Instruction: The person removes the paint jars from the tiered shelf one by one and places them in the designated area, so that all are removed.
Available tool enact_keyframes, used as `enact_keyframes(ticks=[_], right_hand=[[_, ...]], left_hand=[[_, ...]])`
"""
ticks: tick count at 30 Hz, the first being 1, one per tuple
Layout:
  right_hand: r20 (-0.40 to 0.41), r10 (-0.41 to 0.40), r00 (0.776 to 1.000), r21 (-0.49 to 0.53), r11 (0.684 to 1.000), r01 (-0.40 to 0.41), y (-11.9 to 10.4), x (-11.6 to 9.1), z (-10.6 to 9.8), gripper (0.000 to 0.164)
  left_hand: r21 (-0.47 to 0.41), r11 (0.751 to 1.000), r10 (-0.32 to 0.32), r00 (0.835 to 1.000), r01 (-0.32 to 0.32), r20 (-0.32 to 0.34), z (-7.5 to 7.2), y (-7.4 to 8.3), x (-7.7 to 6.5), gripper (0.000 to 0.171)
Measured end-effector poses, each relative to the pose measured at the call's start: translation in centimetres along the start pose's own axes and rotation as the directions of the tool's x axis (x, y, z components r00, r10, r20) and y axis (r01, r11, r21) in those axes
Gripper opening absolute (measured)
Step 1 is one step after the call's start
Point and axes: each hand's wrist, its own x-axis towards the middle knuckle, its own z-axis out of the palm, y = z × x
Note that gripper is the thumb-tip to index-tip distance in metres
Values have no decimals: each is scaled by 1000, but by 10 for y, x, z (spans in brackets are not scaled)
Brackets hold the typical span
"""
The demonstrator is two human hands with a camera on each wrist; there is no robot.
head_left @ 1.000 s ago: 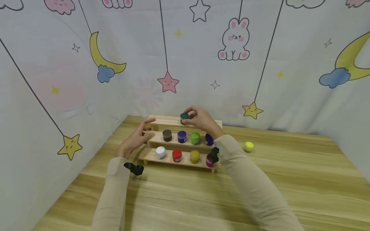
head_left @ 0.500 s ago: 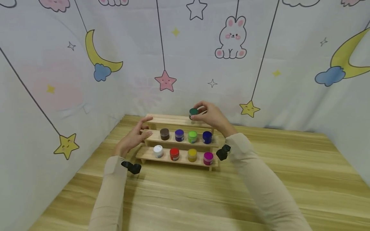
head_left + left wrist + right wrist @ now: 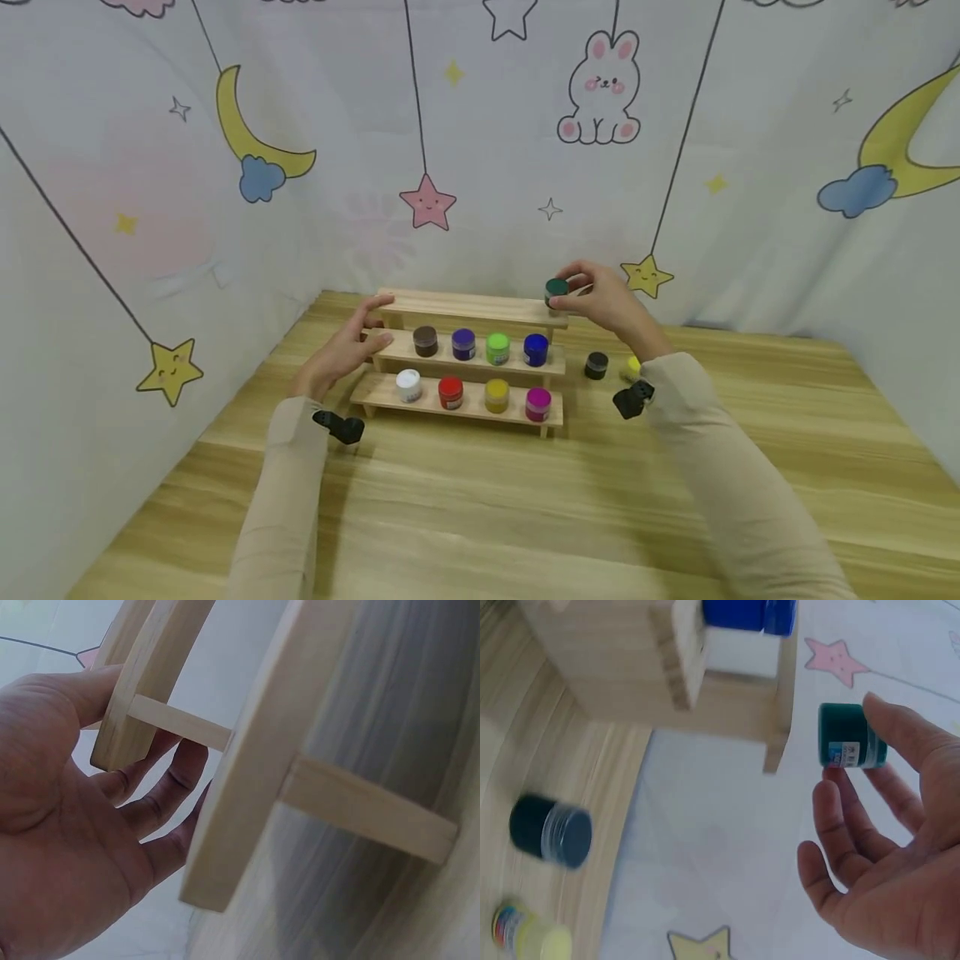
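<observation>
My right hand point(image 3: 606, 302) pinches a dark green paint jar point(image 3: 556, 291) between thumb and fingers at the right end of the top tier. In the right wrist view, a small gap separates this green jar point(image 3: 844, 735) from the shelf. My left hand point(image 3: 341, 354) grips the left end of the three-tier wooden rack point(image 3: 465, 304); in the left wrist view, thumb and curled fingers lie around a shelf end. On the middle tier stand brown point(image 3: 425, 341), purple point(image 3: 463, 343), light green point(image 3: 498, 348) and blue point(image 3: 536, 350) jars.
The bottom tier bears white point(image 3: 408, 385), red point(image 3: 451, 392), ochre yellow point(image 3: 497, 396) and magenta point(image 3: 537, 404) jars. Right of the rack, a black jar point(image 3: 596, 365) and a bright yellow jar point(image 3: 633, 367) stand on the wooden table point(image 3: 465, 508). A printed curtain point(image 3: 495, 250) hangs close behind.
My right hand has carried the dark green jar rightward, from the middle of the top tier to its right end. The left hand keeps its grip on the rack.
</observation>
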Motion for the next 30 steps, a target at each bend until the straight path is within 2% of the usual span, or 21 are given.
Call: enact_keyframes(ticks=[12,19,24,30], right_hand=[[-68,31,997,-159,986,-41,31,-36,-30,49],[-67,63,996,-184,980,-75,49,-50,-45,56],[-64,88,994,-191,977,-99,62,-59,-58,58],[-12,146,989,-172,974,-146,83,-69,-64,65]], left_hand=[[-9,1000,-5,1000,5,7,-2,0,-1,63],[6,1000,-8,1000,8,-8,-3,0,0,62],[-3,1000,-7,1000,7,-8,-3,4,6,62],[6,1000,-24,1000,24,3,-4,3,3,63]])
